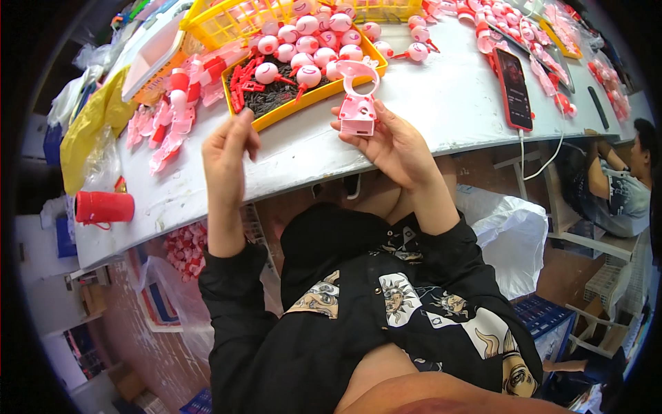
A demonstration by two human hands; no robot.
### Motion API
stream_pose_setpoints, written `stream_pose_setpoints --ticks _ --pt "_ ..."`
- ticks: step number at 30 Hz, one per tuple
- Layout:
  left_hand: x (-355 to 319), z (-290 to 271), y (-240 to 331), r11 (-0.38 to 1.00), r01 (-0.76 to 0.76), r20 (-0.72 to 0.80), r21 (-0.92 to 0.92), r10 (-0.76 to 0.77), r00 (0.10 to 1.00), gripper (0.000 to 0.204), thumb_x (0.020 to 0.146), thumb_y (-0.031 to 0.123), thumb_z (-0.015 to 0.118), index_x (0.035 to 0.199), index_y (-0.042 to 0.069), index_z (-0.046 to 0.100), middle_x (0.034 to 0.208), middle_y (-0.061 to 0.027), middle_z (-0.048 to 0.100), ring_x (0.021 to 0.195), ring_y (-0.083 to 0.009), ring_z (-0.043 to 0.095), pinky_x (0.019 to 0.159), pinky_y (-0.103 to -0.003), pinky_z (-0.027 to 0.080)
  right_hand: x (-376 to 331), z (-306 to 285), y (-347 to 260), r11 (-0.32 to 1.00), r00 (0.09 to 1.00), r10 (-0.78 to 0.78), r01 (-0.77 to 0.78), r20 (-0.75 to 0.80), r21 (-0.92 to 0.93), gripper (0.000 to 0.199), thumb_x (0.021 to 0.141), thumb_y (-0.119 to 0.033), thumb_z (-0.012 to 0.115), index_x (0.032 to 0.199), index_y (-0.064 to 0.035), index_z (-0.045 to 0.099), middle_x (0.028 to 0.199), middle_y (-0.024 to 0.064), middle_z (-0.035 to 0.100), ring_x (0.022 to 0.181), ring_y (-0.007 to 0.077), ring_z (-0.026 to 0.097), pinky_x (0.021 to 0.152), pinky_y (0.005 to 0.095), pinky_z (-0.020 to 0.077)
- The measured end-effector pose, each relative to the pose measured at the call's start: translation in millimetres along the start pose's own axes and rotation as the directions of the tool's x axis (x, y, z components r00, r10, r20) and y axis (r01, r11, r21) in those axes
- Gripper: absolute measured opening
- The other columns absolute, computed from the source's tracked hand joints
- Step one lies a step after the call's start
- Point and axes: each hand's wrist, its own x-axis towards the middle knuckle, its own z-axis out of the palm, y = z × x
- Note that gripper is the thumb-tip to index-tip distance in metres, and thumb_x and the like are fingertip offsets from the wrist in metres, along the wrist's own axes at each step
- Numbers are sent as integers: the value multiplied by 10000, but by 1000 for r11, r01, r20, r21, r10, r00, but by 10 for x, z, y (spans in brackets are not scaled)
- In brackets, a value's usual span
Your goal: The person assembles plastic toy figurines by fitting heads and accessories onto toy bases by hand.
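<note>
My right hand (400, 148) grips a pink plastic toy housing (357, 114) between thumb and fingers, above the table's front edge. An open pink ring stands up from the top of the housing. My left hand (227, 148) is closed, its fingers curled in by the near left corner of a yellow tray (276, 121); whether something small sits between the fingertips is hidden. Inside that tray lie many small dark screws (265, 103), red plastic clips (243, 84) and pink-and-white balls (306, 74) with red stems.
Pink and red toy parts (172, 127) lie left of the tray. A red cylindrical case (105, 207) stands at the table's left edge. A phone (514, 90) with a white cable lies to the right. Behind is a yellow basket (227, 24). Another person (617, 176) sits far right.
</note>
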Motion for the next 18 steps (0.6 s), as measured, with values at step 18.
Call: stream_pose_setpoints --ticks 18 --pt "810 -357 -56 277 -434 378 857 235 895 259 819 109 684 1077 115 694 994 -95 615 1050 -278 546 916 -343 427 18 -2 75 995 996 -89 89 -3 34 363 1021 -219 400 1229 74 455 1162 206 568 1121 320 578 972 381 491"
